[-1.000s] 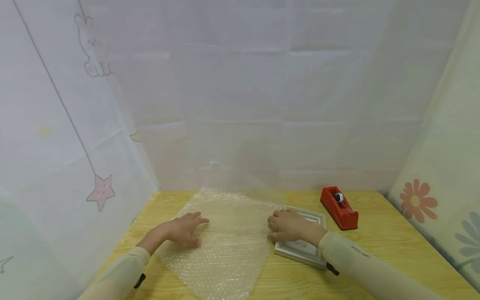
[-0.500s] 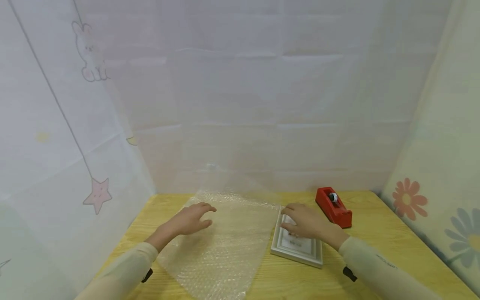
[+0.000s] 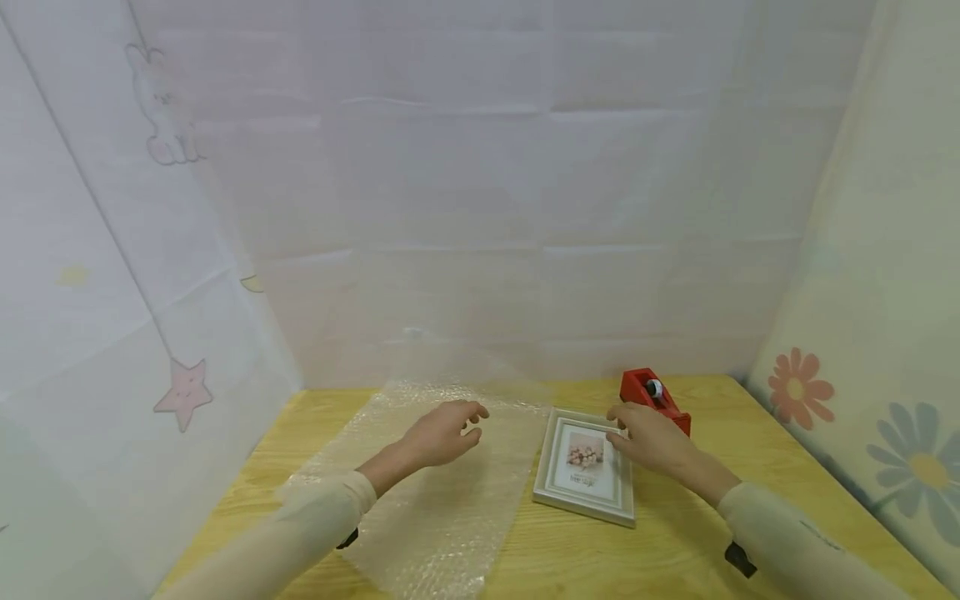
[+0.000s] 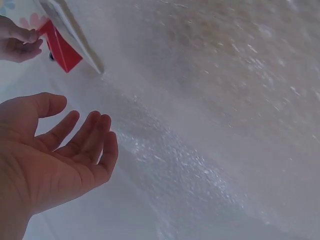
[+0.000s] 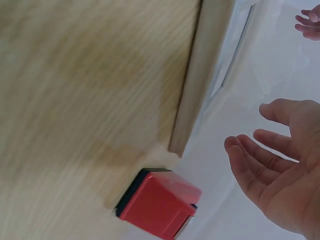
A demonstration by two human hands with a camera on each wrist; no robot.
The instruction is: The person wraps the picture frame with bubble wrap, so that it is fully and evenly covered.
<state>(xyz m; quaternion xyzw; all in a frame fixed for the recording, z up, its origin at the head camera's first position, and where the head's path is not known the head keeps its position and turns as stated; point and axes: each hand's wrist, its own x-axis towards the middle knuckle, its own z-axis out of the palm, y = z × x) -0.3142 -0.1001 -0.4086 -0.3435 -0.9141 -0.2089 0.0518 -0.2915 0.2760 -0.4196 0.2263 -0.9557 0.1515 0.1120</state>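
A silver-white picture frame point(image 3: 551, 483) with a small flower print lies flat on the wooden table, right of a clear sheet of bubble wrap point(image 3: 450, 517). Above the bubble wrap hovers my left hand point(image 3: 442, 433), its fingers loosely bent and holding nothing; the left wrist view shows its bare palm point(image 4: 60, 170). My right hand point(image 3: 652, 437) is over the frame's right edge, relaxed, with nothing between thumb and fingers. In the right wrist view the frame's side point(image 5: 200, 75) runs along beside that hand. Behind the right hand stands a red tape dispenser point(image 3: 637, 385), partly covered by it.
The yellow wood-grain table point(image 3: 577, 567) meets a pale hanging sheet point(image 3: 450, 208) at its back edge. Printed cloth walls point(image 3: 840, 292) close in both sides. The bubble wrap's far end stands up against the back sheet.
My right hand has lifted off the bubble wrap's edge and moved right across the picture frame to its right side. My left hand has risen and moved right. The view has turned slightly right.
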